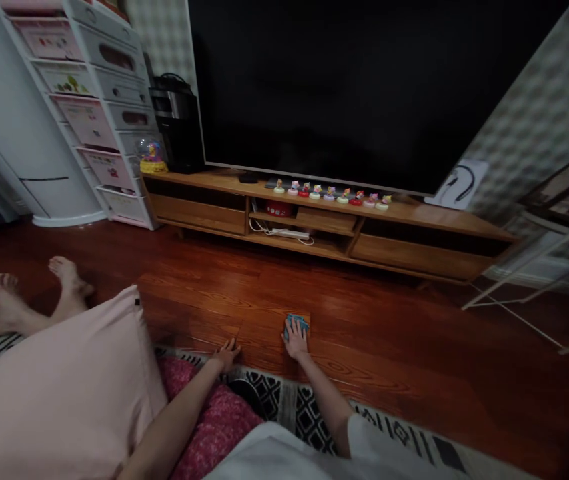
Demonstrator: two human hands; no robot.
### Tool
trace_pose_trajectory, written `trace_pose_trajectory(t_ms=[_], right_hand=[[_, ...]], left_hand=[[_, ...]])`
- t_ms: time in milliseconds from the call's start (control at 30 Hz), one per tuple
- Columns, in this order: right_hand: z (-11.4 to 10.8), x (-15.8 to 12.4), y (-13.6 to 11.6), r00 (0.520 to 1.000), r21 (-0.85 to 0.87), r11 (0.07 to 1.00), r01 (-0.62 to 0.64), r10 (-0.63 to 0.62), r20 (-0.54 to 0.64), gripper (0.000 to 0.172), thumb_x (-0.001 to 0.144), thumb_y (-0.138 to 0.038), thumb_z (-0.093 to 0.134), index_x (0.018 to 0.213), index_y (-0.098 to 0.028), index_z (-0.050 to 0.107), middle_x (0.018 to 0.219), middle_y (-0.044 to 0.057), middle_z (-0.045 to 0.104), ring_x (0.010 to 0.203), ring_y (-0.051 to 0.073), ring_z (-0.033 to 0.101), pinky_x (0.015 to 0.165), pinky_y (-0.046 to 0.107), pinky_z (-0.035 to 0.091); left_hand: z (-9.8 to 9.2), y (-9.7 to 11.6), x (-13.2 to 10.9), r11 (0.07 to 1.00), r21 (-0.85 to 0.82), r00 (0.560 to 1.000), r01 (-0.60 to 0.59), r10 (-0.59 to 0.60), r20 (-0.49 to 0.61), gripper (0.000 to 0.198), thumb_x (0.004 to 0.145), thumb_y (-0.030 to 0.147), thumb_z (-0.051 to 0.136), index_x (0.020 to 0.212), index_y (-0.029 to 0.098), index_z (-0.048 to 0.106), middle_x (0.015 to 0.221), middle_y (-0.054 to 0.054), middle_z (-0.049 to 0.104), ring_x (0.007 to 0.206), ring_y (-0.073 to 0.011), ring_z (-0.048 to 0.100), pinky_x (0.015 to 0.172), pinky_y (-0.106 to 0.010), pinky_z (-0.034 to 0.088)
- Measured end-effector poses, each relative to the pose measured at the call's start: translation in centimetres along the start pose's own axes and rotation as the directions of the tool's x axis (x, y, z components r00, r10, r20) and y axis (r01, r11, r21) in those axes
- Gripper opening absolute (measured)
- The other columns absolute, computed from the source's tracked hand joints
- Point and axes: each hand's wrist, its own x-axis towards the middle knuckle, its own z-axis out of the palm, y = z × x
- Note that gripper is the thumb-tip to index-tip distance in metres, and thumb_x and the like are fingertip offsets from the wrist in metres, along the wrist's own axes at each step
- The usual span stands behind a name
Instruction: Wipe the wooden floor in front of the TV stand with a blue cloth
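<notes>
A blue cloth [302,323] lies on the reddish wooden floor [379,327], pressed under my right hand [295,340]. The fingers of that hand are spread flat over the cloth, which shows around and between them. To the left, my left hand [227,355] rests on the floor near the edge of the patterned rug [289,407]. Its fingers are stretched apart, and nothing shows in them.
Ahead stands a low wooden TV cabinet [204,212] with small figurines [330,193] in a row and a large dark television [354,87]. A pink pillow [69,393] and a person's bare feet [67,277] are at left. A white-legged stand [519,280] is at right.
</notes>
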Motion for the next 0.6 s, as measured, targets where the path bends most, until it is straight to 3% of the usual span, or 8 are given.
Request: trace_pose_trajectory(t_ms=[100, 300, 400, 467, 600], right_hand=[[0.5, -0.3, -1.1, 0.999, 0.018, 0.999, 0.027, -0.027, 0.029, 0.060, 0.100, -0.037, 0.030, 0.158, -0.028, 0.021, 0.167, 0.004, 0.015, 0.153, 0.023, 0.011, 0.120, 0.049, 0.017], [7.2, -8.3, -0.5, 0.960, 0.056, 0.963, 0.265, -0.269, 0.075, 0.066, 0.095, -0.033, 0.041, 0.158, -0.033, 0.020, 0.167, -0.004, 0.009, 0.154, 0.021, 0.004, 0.123, 0.044, 0.009], [8.3, -10.3, -0.4, 0.949, 0.072, 0.949, 0.306, -0.310, 0.055, 0.067, 0.094, -0.030, 0.041, 0.158, -0.036, 0.018, 0.167, -0.006, 0.009, 0.154, 0.020, 0.005, 0.123, 0.043, 0.009], [7.5, -9.3, -0.8, 0.947, 0.082, 0.947, 0.312, -0.317, 0.053, 0.065, 0.095, -0.032, 0.040, 0.158, -0.035, 0.020, 0.167, -0.005, 0.011, 0.154, 0.020, 0.007, 0.123, 0.044, 0.011], [3.8, -3.6, -2.7, 0.967, 0.070, 0.965, 0.251, -0.253, 0.025, 0.062, 0.097, -0.034, 0.040, 0.157, -0.033, 0.026, 0.166, -0.001, 0.015, 0.153, 0.020, 0.010, 0.122, 0.044, 0.013]], left_hand=[[-0.3, 0.1, -0.2, 1.000, 0.002, 1.000, -0.005, 0.005, 0.018, 0.083, 0.082, 0.038, 0.055, 0.158, 0.024, 0.024, 0.166, -0.012, 0.001, 0.151, -0.0332, 0.008, 0.116, -0.059, 0.025], [0.1, 0.1, 0.3, 0.999, -0.049, 1.000, -0.012, 0.012, 0.002, 0.083, 0.082, 0.038, 0.057, 0.158, 0.022, 0.027, 0.166, -0.014, 0.002, 0.151, -0.0351, 0.008, 0.115, -0.062, 0.023], [0.2, 0.2, 0.2, 0.998, -0.059, 1.000, -0.009, 0.009, -0.003, 0.082, 0.083, 0.039, 0.057, 0.158, 0.022, 0.027, 0.166, -0.014, 0.002, 0.151, -0.0356, 0.007, 0.115, -0.062, 0.022], [0.1, 0.1, 0.0, 0.998, -0.058, 1.000, -0.010, 0.010, 0.003, 0.083, 0.083, 0.040, 0.057, 0.158, 0.023, 0.027, 0.166, -0.014, 0.001, 0.151, -0.0358, 0.007, 0.115, -0.063, 0.022], [-0.2, 0.1, -0.2, 0.999, -0.048, 1.000, -0.025, 0.026, 0.009, 0.083, 0.083, 0.042, 0.058, 0.158, 0.024, 0.027, 0.165, -0.014, 0.001, 0.150, -0.0367, 0.009, 0.113, -0.064, 0.025]])
